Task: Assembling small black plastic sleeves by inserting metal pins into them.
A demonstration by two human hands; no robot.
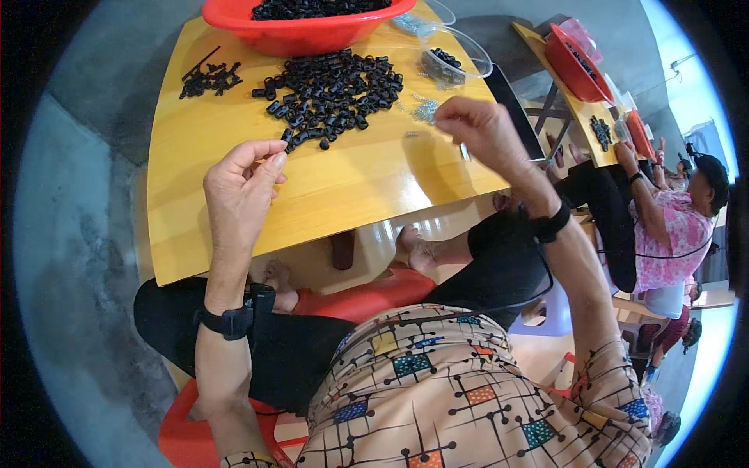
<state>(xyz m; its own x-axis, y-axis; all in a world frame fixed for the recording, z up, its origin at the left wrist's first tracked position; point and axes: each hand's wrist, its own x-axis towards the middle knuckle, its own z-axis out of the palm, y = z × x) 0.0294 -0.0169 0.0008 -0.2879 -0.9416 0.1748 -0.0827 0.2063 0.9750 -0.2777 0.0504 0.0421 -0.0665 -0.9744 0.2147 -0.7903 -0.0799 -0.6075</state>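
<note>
My left hand (246, 183) is raised over the near left part of the yellow table (343, 179), thumb and fingertips pinched together. It is beside the near edge of a heap of small black barrel-shaped plastic pieces (335, 90); whatever is in the pinch is too small to make out. At the right, my right hand (485, 134) has its fingers curled together, close to a small pile of silvery springs (426, 111). Its fingertips are partly hidden, so I cannot see what they hold. One loose spring (412, 134) lies nearer to me.
A red basin (304, 33) full of black pieces stands at the far edge. Thin black parts (211, 79) lie far left. A clear tub (456, 66) with black pieces stands far right. At another table on the right sits a person in a pink patterned top (675, 234).
</note>
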